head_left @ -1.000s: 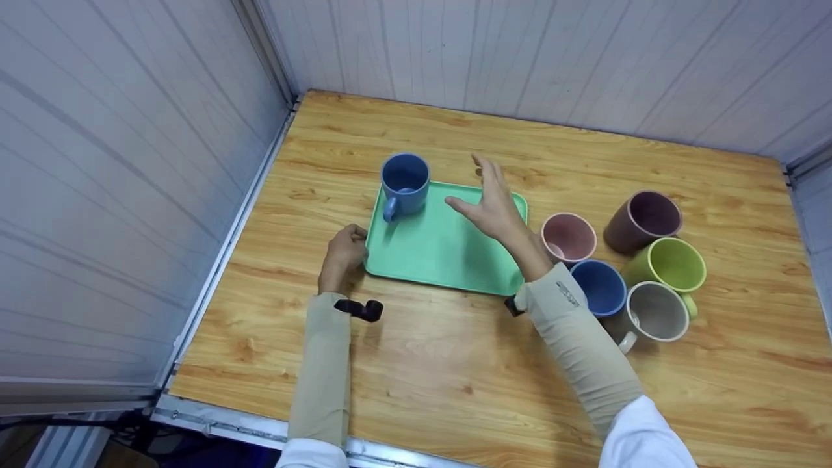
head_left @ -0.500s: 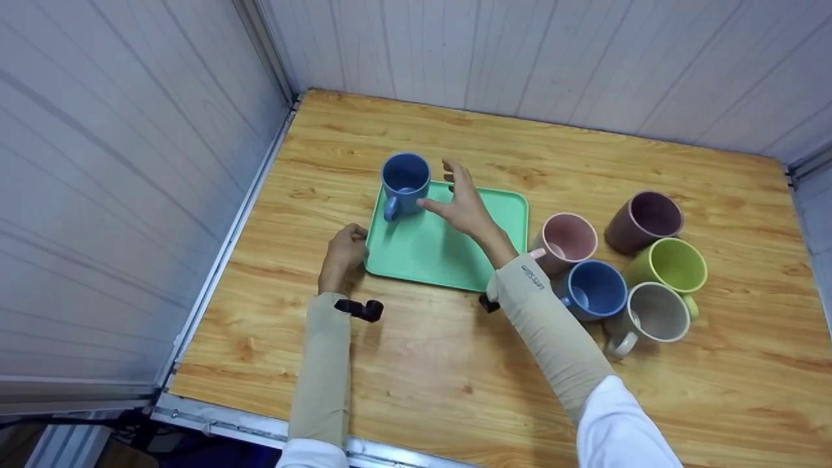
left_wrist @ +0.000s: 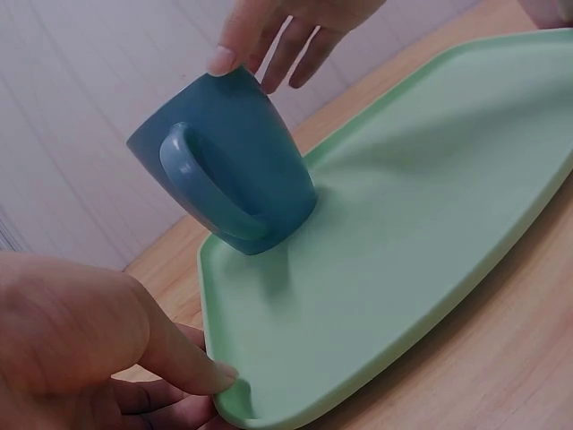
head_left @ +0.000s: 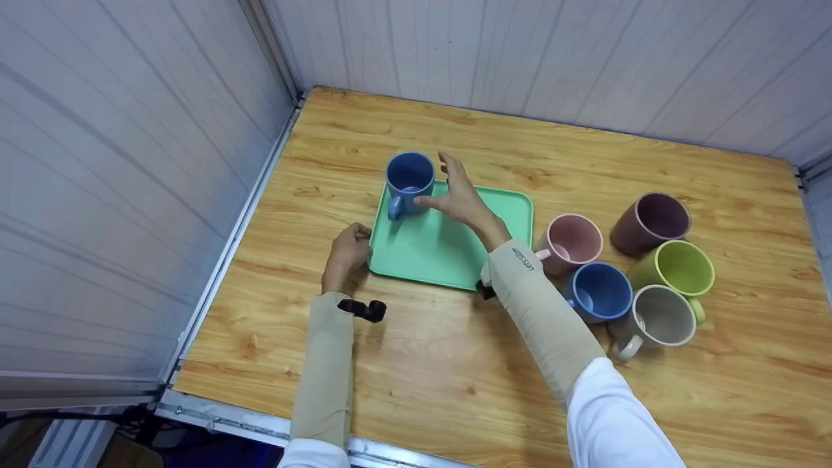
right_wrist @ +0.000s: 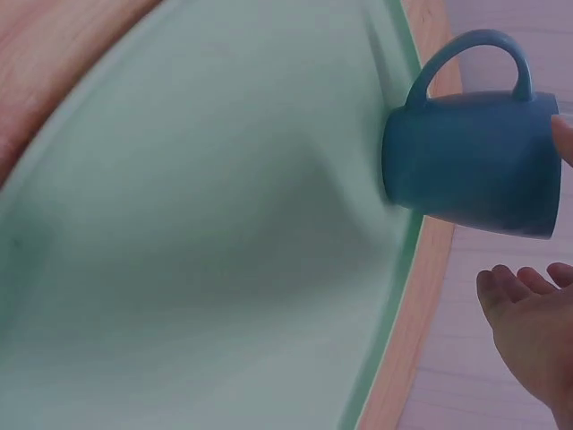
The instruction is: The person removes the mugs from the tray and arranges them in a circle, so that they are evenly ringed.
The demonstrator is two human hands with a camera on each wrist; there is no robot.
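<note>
A blue mug (head_left: 416, 203) stands upright at the far left corner of a green tray (head_left: 429, 260), its handle turned toward the near side. My left hand (head_left: 348, 252) holds the tray's near left corner; in the left wrist view the thumb (left_wrist: 201, 369) lies over the rim with the other fingers below. Beside the mug, my right hand (head_left: 463, 200) has thumb and fingers spread apart. Its thumb overlaps the mug's rim in the left wrist view, and in the right wrist view the fingers (right_wrist: 510, 287) are clear of the mug's wall.
To the right of the tray several mugs stand close together: pink (head_left: 560, 260), a second blue one (head_left: 588, 312), purple (head_left: 627, 231), yellow-green (head_left: 640, 270) and grey (head_left: 679, 328). Pale panel walls (head_left: 520, 58) border the wooden table (head_left: 422, 364) at the back and left.
My right hand has moved left across the tray, up to the blue mug, with its fingers still spread. The left hand stays at the tray's corner, and the mug keeps its place.
</note>
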